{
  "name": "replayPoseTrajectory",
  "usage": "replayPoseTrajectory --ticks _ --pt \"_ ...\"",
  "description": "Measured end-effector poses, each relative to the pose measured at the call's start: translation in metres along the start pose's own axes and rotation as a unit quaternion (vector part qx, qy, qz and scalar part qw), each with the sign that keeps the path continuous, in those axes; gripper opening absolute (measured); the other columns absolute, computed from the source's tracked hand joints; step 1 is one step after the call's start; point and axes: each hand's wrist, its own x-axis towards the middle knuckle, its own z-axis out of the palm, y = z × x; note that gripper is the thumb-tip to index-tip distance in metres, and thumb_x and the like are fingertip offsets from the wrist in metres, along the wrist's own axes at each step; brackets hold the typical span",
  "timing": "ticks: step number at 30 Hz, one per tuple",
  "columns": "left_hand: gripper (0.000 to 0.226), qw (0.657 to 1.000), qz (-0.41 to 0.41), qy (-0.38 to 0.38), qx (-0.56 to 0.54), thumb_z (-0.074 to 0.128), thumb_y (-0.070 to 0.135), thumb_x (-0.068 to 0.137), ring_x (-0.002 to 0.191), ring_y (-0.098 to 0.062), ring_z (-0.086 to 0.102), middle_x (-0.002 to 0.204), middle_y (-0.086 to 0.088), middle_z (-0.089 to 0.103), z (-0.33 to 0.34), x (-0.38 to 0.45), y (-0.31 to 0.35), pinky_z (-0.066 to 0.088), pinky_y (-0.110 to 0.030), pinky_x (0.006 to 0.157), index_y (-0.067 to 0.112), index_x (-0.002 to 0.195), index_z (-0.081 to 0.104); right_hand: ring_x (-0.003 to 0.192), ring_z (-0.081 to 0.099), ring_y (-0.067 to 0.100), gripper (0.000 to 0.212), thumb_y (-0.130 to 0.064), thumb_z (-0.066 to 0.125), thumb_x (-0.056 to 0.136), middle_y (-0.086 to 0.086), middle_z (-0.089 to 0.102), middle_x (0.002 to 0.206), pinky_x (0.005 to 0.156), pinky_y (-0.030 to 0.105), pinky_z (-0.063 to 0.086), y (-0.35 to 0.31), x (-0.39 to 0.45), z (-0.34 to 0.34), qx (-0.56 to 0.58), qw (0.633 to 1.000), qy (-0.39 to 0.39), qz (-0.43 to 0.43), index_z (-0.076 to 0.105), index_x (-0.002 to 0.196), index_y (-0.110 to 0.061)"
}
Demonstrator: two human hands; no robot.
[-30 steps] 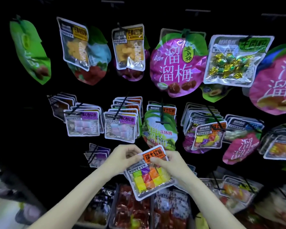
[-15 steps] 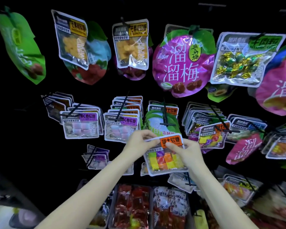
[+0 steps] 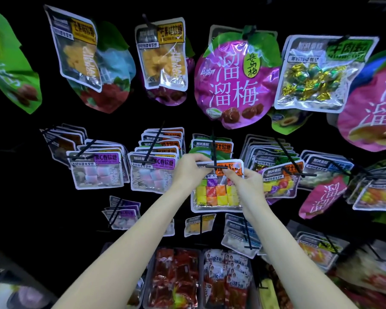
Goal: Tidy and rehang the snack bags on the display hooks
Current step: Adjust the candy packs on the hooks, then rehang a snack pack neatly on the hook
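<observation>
Candy bag: a clear snack bag with an orange label is being held up at the middle row of a dark display wall; it is holding square wrapped sweets in yellow, orange, red and purple.
Hook: a black display hook is crossing the bag's top edge, its tip lying over the label; whether it is passing through the bag's hole cannot be told.
Left hand: the left hand is pinching the bag's top left corner, fingers curled round the edge.
Right hand: the right hand is gripping the bag's right side, thumb and forefinger pinching just under the label.
Behind the bag: a green bag and another orange-labelled bag are hanging on the same hook.
Left neighbours: purple-labelled bags are hanging in stacks, holding pale pink and blue cubes.
Upper row: a large round magenta plum bag is hanging above; beside it, a clear bag is holding gold and green foil sweets.
Bottom trays: bins are holding red packets and small printed packets.
</observation>
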Motion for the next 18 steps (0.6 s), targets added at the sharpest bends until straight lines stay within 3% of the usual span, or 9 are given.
replayPoseTrajectory --ticks 3,9,15,18 --pt "0.008 1.0 0.007 -0.004 0.01 0.072 0.013 0.08 0.101 -0.013 0.056 0.097 0.007 0.065 -0.001 0.002 0.0 0.045 -0.033 0.091 0.02 0.082 0.068 0.096 0.059 0.015 0.012 -0.02 0.07 0.082 -0.001 0.07 0.096 0.086 0.031 0.038 0.002 0.006 0.002 -0.008 1.0 -0.002 0.01 0.071 0.092 -0.013" --pt "0.021 0.999 -0.005 -0.039 -0.025 0.072 0.007 0.08 0.081 -0.008 0.058 0.081 0.008 0.061 -0.008 0.001 0.002 0.045 -0.022 0.075 0.024 0.071 0.062 0.088 0.06 0.008 0.011 -0.022 0.072 0.081 -0.003 0.071 0.092 0.066 0.018 0.037 0.007 0.006 -0.001 -0.013 1.0 -0.014 0.01 0.072 0.089 -0.014" --pt "0.013 0.995 0.036 -0.06 0.066 0.07 0.013 0.083 0.087 -0.017 0.06 0.086 0.002 0.065 -0.005 0.005 0.003 0.047 -0.028 0.079 0.022 0.083 0.06 0.073 0.067 0.008 0.007 -0.02 0.073 0.079 0.001 0.072 0.076 0.064 0.02 0.043 -0.002 0.01 -0.01 -0.073 0.997 -0.019 -0.033 0.072 0.082 -0.015" --pt "0.011 0.993 0.029 -0.077 0.085 0.069 0.014 0.083 0.087 -0.02 0.061 0.091 -0.004 0.065 -0.005 0.008 0.005 0.048 -0.029 0.076 0.02 0.086 0.059 0.071 0.069 0.011 0.009 -0.02 0.075 0.076 0.001 0.073 0.077 0.064 0.022 0.046 -0.006 0.012 -0.015 -0.07 0.997 -0.016 -0.035 0.071 0.083 -0.016"
